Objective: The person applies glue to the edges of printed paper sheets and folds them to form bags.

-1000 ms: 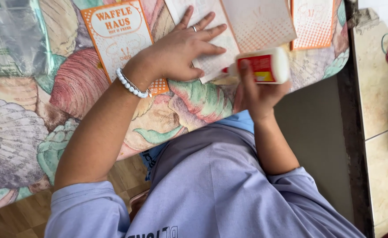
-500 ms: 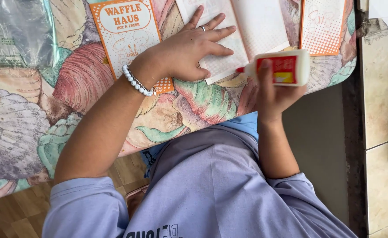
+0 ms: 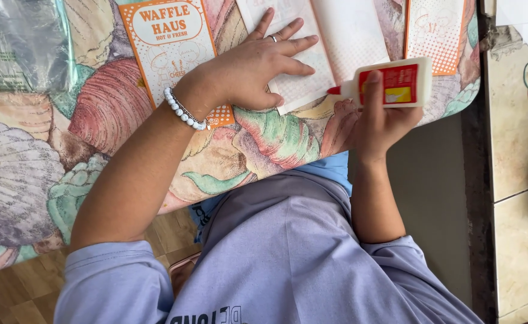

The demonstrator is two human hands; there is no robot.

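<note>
My left hand (image 3: 258, 63) lies flat, fingers spread, pressing on a white sheet of card (image 3: 330, 42) on the table. A white bead bracelet sits on that wrist. My right hand (image 3: 381, 117) grips a white glue bottle (image 3: 396, 83) with a red label, held sideways. Its red nozzle points left at the card's lower right edge, just off the paper. An orange and white printed card (image 3: 171, 48) lies to the left of my left hand, partly under the wrist. Another orange dotted card (image 3: 435, 27) lies behind the bottle.
The table wears a cloth with a shell and leaf pattern (image 3: 96, 138). A clear plastic bag (image 3: 18, 42) rests at the far left corner. A tiled ledge (image 3: 516, 138) with cables runs along the right. Wooden floor shows below left.
The glue bottle has shifted right and slightly down relative to the card, its nozzle now at the card's edge. My left hand stays pressed on the white card.
</note>
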